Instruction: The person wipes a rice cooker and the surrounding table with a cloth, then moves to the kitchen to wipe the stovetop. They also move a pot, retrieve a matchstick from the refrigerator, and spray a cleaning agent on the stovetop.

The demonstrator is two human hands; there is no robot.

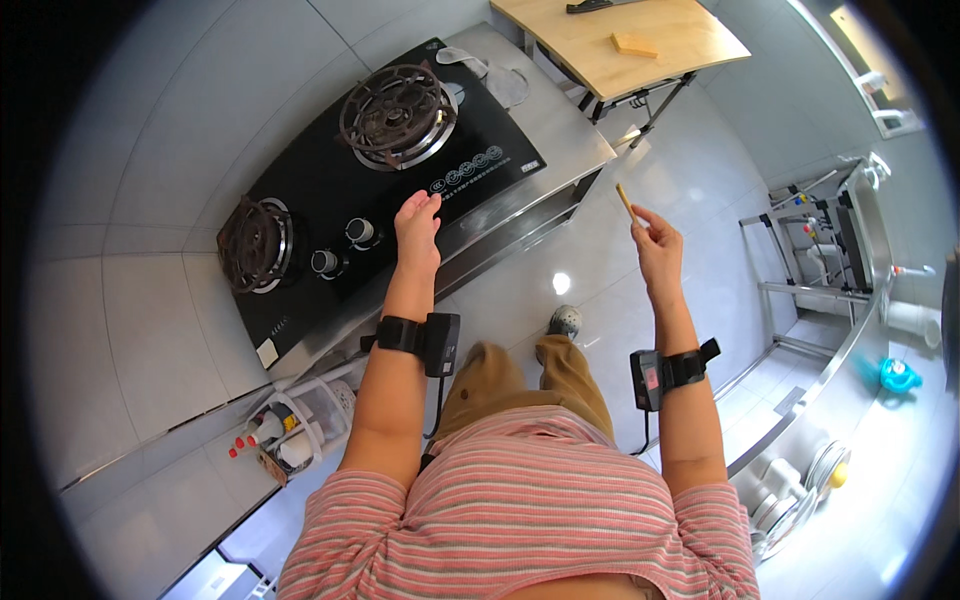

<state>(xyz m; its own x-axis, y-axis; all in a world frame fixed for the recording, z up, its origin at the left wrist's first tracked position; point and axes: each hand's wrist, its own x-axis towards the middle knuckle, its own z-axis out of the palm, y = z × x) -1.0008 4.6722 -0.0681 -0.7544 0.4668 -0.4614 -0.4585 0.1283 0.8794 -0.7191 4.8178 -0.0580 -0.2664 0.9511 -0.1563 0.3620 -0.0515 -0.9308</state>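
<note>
My right hand [660, 251] pinches a thin yellowish stick [624, 201] between thumb and fingertips, above the tiled floor. The stick's far end points up and to the left. Over the front edge of a black glass gas cooktop [300, 202], my left hand [418, 229] is held out, seemingly empty, with its fingers extended. Whether it touches the glass cannot be told. Close by it are two control knobs [360, 229]. One burner [395, 112] is beyond the hand and another burner [255, 244] lies to the left, both without visible flame.
A wooden folding table [690, 41] at the top bears a knife [590, 6] and an orange-yellow block [634, 45]. A grey cloth [504, 84] lies by the cooktop. Stacked dishes [825, 465] and a metal sink [874, 232] are right; a basket of bottles [322, 405] is lower left.
</note>
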